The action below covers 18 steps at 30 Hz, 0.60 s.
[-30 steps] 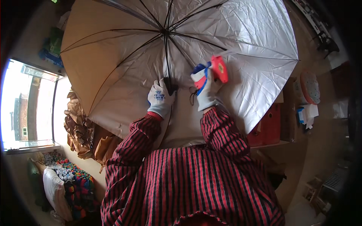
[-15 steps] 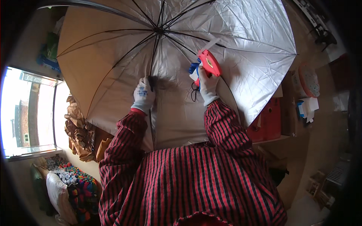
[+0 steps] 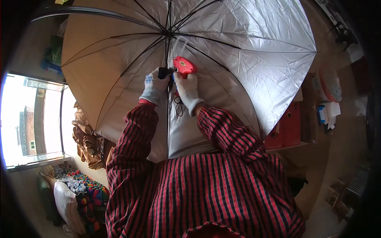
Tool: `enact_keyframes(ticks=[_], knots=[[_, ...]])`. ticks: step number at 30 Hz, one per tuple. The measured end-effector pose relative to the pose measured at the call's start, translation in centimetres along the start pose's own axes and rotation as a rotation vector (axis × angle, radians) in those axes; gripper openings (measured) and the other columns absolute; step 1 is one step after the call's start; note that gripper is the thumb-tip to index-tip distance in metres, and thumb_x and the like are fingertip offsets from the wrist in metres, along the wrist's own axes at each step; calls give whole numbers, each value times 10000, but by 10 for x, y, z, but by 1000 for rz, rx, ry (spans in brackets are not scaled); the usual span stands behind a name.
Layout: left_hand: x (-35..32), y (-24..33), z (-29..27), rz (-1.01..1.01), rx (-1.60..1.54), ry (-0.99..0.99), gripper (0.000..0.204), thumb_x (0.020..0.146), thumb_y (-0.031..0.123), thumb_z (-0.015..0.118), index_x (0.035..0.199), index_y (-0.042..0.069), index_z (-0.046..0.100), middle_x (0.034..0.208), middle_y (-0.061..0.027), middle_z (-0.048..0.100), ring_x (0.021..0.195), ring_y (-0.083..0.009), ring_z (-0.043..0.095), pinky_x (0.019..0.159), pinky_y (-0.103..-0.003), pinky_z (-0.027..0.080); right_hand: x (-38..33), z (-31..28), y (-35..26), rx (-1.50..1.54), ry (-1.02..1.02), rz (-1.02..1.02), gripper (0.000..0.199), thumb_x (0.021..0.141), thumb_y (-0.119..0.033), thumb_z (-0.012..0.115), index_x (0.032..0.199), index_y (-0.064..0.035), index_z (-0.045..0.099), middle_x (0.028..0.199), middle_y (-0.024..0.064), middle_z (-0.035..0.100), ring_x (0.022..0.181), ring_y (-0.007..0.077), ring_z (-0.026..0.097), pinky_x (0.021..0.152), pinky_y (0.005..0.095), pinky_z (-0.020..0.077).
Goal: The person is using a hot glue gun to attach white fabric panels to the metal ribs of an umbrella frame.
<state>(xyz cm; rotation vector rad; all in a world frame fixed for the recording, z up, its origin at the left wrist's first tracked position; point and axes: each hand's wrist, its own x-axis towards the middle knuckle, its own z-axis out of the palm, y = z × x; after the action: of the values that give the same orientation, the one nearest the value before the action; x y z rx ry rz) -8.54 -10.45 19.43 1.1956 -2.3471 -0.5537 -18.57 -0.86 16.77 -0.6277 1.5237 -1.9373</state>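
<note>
An open umbrella with a silver inner lining and thin black ribs spreads out in front of me. My right hand, in a white glove, is closed round a red tagging gun. A strip of clear plastic fasteners sticks up from the gun, and a thin black cord loop hangs below it. My left hand, also gloved, pinches a small black piece beside a rib. The gun's front end is close to that piece; whether they touch is hidden.
The umbrella's curved black handle reaches across the upper left. Crumpled brown paper lies by the window at left, above a bundle of colourful fabric. A red box stands at right, near a round tub.
My right hand has moved left with the tagging gun, from over the right panel to beside my left hand. The left hand has risen slightly, and the black piece in it shows more plainly.
</note>
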Motion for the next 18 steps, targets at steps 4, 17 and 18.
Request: enact_keyframes(ticks=[4, 17, 18], knots=[[-21, 26, 5, -151, -126, 2, 261, 741, 197, 687, 960, 56, 673, 842, -141, 680, 764, -255, 658, 684, -353, 509, 2, -8, 17, -53, 20, 48, 275, 757, -252, 583, 706, 18, 574, 574, 105, 554, 563, 213, 562, 557, 370, 425], [-12, 12, 16, -341, 94, 21, 305, 717, 286, 708, 859, 16, 698, 712, -193, 662, 684, -284, 670, 620, -381, 512, -16, -21, 4, -130, -55, -65, 262, 774, -258, 552, 785, 2, 588, 651, 243, 580, 711, 442, 589, 605, 472, 445], [-12, 14, 14, -341, 96, 20, 305, 717, 286, 708, 859, 16, 698, 712, -193, 662, 684, -284, 670, 620, -381, 512, -16, -21, 2, -128, -54, -63, 262, 774, -258, 552, 785, 2, 588, 651, 243, 580, 711, 442, 589, 605, 472, 445]])
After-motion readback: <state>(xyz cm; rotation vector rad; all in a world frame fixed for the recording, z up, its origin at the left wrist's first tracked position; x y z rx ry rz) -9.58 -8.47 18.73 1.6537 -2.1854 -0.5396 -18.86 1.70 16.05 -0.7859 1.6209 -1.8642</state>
